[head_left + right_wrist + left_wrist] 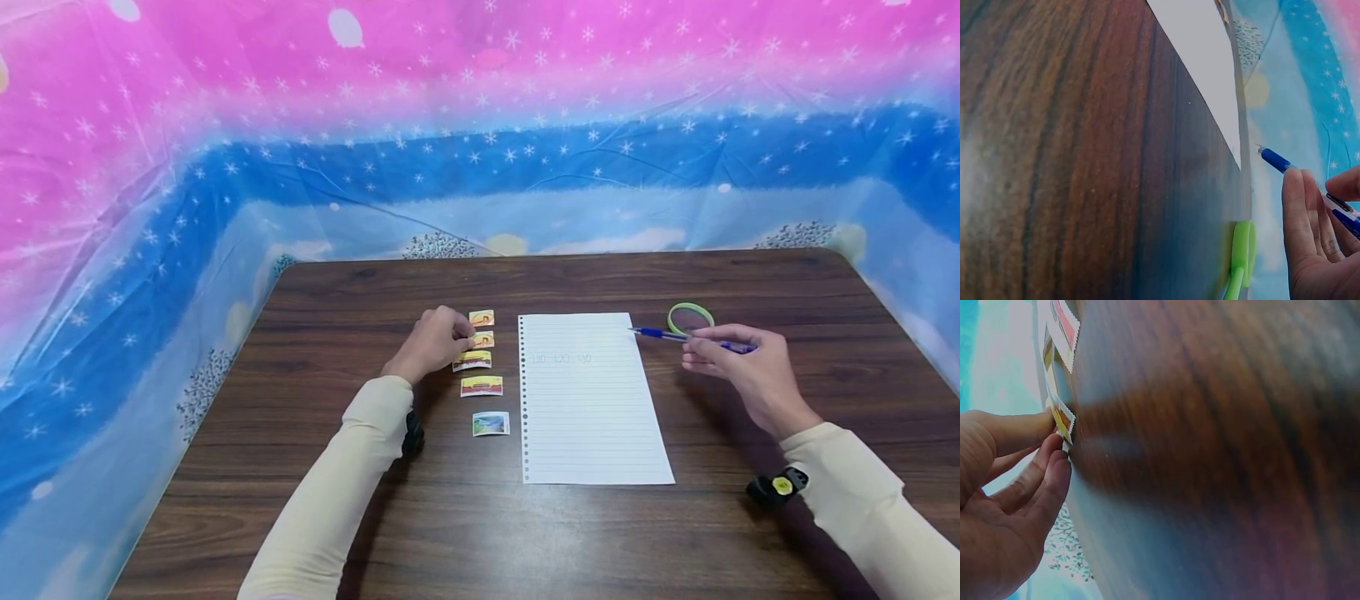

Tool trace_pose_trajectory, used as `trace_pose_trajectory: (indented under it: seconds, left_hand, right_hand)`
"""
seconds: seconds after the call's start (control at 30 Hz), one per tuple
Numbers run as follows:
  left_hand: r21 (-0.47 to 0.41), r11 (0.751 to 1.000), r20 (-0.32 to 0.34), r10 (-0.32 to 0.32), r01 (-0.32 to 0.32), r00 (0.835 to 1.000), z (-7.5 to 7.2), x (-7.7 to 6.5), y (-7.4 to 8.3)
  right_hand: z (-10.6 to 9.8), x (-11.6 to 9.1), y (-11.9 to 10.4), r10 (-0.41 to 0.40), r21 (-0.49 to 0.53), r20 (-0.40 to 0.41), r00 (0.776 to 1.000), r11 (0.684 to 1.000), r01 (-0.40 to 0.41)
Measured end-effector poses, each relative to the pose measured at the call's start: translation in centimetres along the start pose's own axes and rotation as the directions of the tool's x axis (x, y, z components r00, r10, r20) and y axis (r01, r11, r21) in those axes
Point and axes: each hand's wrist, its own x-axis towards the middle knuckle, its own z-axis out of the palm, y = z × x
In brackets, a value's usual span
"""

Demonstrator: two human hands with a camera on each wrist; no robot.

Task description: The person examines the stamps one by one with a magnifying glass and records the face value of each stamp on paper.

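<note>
Yellow stamp [485, 339] beside white lined paper [592, 417] could be creased by left hand's [438, 340] tight pinch; blue pen [660, 334] is gripped by right hand [750, 371].

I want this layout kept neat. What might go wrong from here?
The left hand pinches a stamp close to others, so it might knock a neighbour askew. The right hand holds the pen with its bare tip near the edge of the paper, so a slip may leave a stray mark. The green ring lies close by that hand and may get bumped.
</note>
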Motion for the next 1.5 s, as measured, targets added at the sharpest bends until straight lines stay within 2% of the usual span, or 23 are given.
trace_pose_trajectory:
  seconds: [0.13,0.27,0.37,0.47,0.53,0.67,0.73,0.93,1.0,1.13,1.2,1.27,1.5]
  left_hand:
    - [-0.011,1.000,-0.001,-0.026,0.026,1.000,0.0,0.1,0.1]
    - [-0.011,0.999,-0.001,-0.034,0.034,0.999,0.0,0.2,0.1]
    - [-0.006,1.000,-0.001,-0.028,0.028,1.000,-0.1,0.3,0.1]
    - [0.003,1.000,0.001,-0.021,0.021,1.000,-0.1,0.5,0.1]
    - [0.010,1.000,0.002,-0.020,0.020,1.000,-0.1,0.5,0.1]
    - [0.018,1.000,0.006,-0.019,0.018,1.000,-0.2,0.6,0.1]
    - [0.020,1.000,0.006,-0.016,0.016,1.000,-0.1,0.6,0.1]
    - [0.016,1.000,0.004,-0.020,0.019,1.000,-0.1,0.7,0.2]
    - [0.013,1.000,0.003,-0.022,0.022,1.000,0.0,0.7,0.3]
    - [0.012,1.000,0.004,-0.024,0.024,1.000,0.0,0.7,0.4]
    - [0.014,1.000,0.004,-0.027,0.027,1.000,0.0,0.7,0.4]
    - [0.022,0.999,0.004,-0.029,0.029,1.000,0.0,0.8,0.3]
    - [0.007,0.998,0.000,-0.055,0.055,0.998,-0.1,0.5,0.3]
  right_hand:
    - [-0.4,-0.1,0.2,0.000,0.030,0.023,1.000,1.000,-0.001]
    - [-0.6,-0.2,0.5,0.012,0.004,0.012,1.000,1.000,-0.012]
    - [-0.8,-0.2,0.6,0.025,-0.065,-0.004,1.000,0.998,-0.025]
    - [-1.1,-0.2,0.7,0.043,-0.190,-0.021,0.999,0.981,-0.046]
    - [-1.2,-0.4,0.6,0.056,-0.300,-0.029,0.998,0.952,-0.062]
    - [-1.3,-0.7,0.4,0.085,-0.480,-0.036,0.996,0.873,-0.091]
    - [-1.3,-0.8,0.3,0.103,-0.527,-0.038,0.994,0.843,-0.107]
    - [-1.1,-1.0,0.3,0.154,-0.606,-0.049,0.987,0.781,-0.152]
    - [-1.0,-1.1,0.4,0.165,-0.657,-0.062,0.984,0.736,-0.165]
    - [-0.9,-1.2,0.6,0.147,-0.769,-0.080,0.986,0.620,-0.155]
    - [-0.8,-1.2,0.7,0.130,-0.801,-0.079,0.988,0.582,-0.140]
    - [-0.7,-1.2,0.9,0.127,-0.807,-0.068,0.990,0.576,-0.130]
    - [-0.3,-1.2,1.1,0.178,-0.790,-0.018,0.984,0.601,-0.123]
